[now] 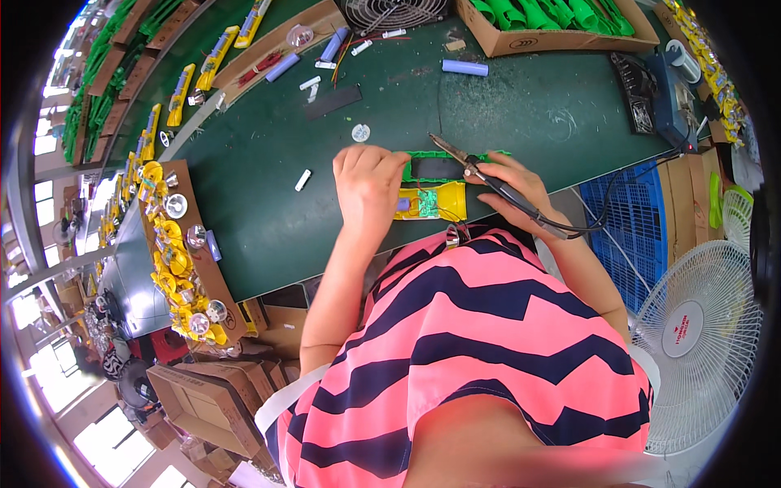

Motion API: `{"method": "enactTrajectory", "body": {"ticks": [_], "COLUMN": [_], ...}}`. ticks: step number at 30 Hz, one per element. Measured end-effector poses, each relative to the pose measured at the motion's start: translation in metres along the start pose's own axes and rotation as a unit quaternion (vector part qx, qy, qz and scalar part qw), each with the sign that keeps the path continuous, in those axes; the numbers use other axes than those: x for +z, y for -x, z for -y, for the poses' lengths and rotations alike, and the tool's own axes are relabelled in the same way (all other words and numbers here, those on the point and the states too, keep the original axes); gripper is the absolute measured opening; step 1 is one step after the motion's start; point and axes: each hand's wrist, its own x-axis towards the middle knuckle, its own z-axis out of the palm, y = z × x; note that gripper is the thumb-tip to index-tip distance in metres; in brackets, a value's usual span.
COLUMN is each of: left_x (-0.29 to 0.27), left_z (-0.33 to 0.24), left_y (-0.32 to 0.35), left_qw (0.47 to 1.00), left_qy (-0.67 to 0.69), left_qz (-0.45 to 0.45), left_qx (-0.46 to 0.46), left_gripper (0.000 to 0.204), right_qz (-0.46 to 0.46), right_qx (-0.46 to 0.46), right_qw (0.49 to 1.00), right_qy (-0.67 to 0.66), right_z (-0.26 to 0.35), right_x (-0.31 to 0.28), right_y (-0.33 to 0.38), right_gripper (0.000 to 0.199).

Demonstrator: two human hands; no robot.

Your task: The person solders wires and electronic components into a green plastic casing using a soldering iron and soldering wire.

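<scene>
My left hand (pixel 366 179) is closed, its fingertips pinching the left end of a green plastic casing (pixel 419 154) with a black strip (pixel 438 168) lying in it. My right hand (pixel 521 191) grips a soldering iron (pixel 508 193), its tip pointing up and to the left, above the casing's far edge. The fingers of that hand also come close to the casing's right end; whether they touch it I cannot tell. Nearer my body lies a yellow casing (pixel 452 202) with a green circuit board (pixel 428 202) and a small purple part inside. Its left end is partly hidden by my left hand.
Purple battery cells (pixel 465 67) and small white parts (pixel 303 180) lie on the green table (pixel 268 220). A box of green casings (pixel 561 41) stands at the back, a soldering station (pixel 677 106) at the right. Yellow lamp parts (pixel 175 260) fill a carton at left. The iron's cable (pixel 606 211) loops rightward.
</scene>
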Motion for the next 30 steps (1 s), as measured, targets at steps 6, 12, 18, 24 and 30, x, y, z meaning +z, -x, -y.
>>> {"method": "enactTrajectory", "body": {"ticks": [6,12,18,24,30], "left_x": [-0.003,-0.001,0.000,0.001,0.003], "left_z": [0.010,0.007,0.005,0.005,0.001], "left_y": [-0.004,-0.009,-0.011,-0.011,-0.011], "left_qw": [0.970,0.956,0.951,0.951,0.952], "left_qy": [-0.091,-0.058,-0.088,-0.092,-0.098], "left_qz": [0.222,0.285,0.295,0.295,0.288], "left_qx": [0.033,-0.035,-0.029,-0.037,-0.039], "left_gripper": [0.003,0.009,0.011,0.012,0.012], "right_qz": [-0.149,-0.211,-0.173,-0.162,-0.148], "right_qx": [-0.047,0.239,0.272,0.285,0.295], "right_qw": [0.986,0.883,0.890,0.890,0.891], "right_qy": [0.060,-0.345,-0.323,-0.318,-0.312], "right_z": [0.011,0.003,0.001,0.001,0.001], "right_x": [0.000,0.016,0.020,0.020,0.020], "right_y": [0.001,-0.003,-0.012,-0.013,-0.015], "right_gripper": [0.027,0.015,0.014,0.013,0.014]}}
